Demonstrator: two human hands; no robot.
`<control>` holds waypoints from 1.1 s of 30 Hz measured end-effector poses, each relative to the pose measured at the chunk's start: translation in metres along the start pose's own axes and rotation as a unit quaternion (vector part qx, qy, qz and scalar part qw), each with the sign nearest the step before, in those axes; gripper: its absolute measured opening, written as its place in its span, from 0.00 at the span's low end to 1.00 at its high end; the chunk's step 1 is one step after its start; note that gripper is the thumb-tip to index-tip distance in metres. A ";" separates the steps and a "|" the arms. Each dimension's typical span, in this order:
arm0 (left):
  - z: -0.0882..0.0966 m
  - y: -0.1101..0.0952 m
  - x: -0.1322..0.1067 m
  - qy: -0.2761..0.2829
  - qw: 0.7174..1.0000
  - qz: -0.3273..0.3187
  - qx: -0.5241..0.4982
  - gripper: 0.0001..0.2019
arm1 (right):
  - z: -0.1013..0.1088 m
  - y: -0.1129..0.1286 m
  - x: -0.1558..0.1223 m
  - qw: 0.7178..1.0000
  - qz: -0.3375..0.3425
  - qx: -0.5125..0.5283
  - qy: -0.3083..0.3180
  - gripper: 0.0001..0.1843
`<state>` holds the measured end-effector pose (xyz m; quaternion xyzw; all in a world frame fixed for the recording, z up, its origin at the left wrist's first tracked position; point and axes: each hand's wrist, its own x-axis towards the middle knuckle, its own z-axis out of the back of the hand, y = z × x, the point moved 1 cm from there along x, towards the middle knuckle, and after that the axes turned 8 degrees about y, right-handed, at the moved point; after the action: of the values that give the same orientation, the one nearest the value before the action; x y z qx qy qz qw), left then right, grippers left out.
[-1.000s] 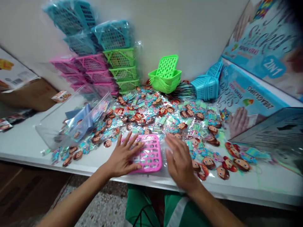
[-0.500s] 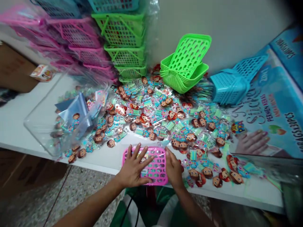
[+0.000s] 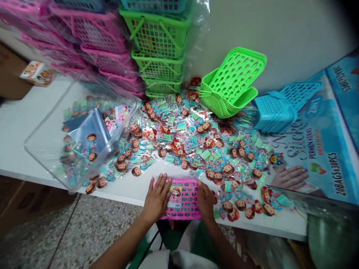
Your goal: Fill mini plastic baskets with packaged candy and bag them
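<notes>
A pink lattice plastic basket (image 3: 189,203) lies before me at the table's front edge, its perforated face up. Under that face shows a printed label (image 3: 175,192) with a cartoon character. My left hand (image 3: 157,196) rests on the basket's left end, fingers stretched out flat. At the right end, my right hand (image 3: 206,201) grips the side with curled fingers, and its thumb is partly hidden. Many small clear packets with cartoon heads (image 3: 178,144) are spread behind and to the right of the basket.
Left stands a clear plastic tub (image 3: 46,158) with packets and a blue sheet. Behind are stacked pink baskets (image 3: 98,35) and green baskets (image 3: 157,35). Loose green baskets (image 3: 221,101), blue baskets (image 3: 270,112) and a blue printed box (image 3: 322,149) stand to the right.
My left hand has shifted from the middle of the basket's face to its left end, fingers closer together, uncovering the label. My right hand stays at the right side. The view has shifted slightly.
</notes>
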<state>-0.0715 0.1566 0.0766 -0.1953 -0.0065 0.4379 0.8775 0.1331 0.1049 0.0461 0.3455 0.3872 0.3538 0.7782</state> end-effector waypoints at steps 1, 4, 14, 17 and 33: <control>-0.002 0.003 0.000 -0.016 0.999 -0.003 -0.030 0.27 | 0.001 0.001 0.000 1.000 -0.003 -0.005 0.003 0.21; -0.009 0.013 0.002 -0.082 0.988 0.011 -0.126 0.25 | 0.002 0.004 0.000 1.000 -0.008 -0.026 0.007 0.19; 0.006 0.022 0.016 -0.054 0.983 0.037 -0.173 0.12 | 0.004 -0.004 0.004 0.996 0.062 -0.045 0.047 0.14; 0.016 0.028 0.024 -0.018 0.983 0.019 -0.180 0.11 | 0.009 0.001 0.010 0.990 0.103 -0.084 0.049 0.12; 0.012 0.039 0.040 0.048 0.946 0.072 -0.313 0.07 | 0.016 0.041 0.056 0.919 0.209 -0.213 0.259 0.10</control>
<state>-0.0787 0.2121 0.0680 -0.4809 -0.0874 0.4664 0.7373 0.1604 0.1676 0.0665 0.1406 0.4094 0.6594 0.6147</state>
